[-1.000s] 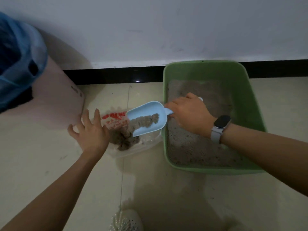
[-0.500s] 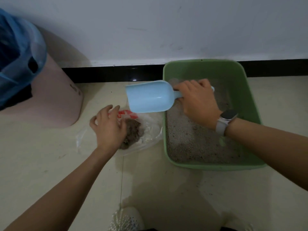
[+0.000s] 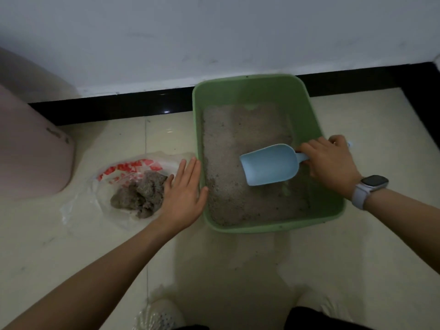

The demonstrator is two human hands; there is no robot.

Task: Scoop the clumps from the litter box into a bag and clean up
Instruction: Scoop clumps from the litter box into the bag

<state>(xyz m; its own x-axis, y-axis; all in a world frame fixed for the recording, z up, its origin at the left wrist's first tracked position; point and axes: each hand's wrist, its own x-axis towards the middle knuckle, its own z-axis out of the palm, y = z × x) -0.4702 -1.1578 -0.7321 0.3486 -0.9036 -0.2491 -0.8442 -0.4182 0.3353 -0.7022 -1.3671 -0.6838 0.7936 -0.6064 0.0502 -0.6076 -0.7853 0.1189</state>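
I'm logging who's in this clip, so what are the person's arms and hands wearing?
Both forearms are bare, with no sleeves and no gloves. The right hand has a smartwatch with a dark rectangular face and pale band on its wrist. The left hand shows no rings or bands.

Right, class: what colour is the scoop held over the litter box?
Light blue: the scoop, seen clearly in the head view.

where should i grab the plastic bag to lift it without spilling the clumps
Take the plastic bag by its loose open rim, gathering the edges up from all round. It lies flat and open on the floor, with the clumps heaped in the middle, so lifting one side alone would likely tip them out. The left hand, flat beside it, is nearest.
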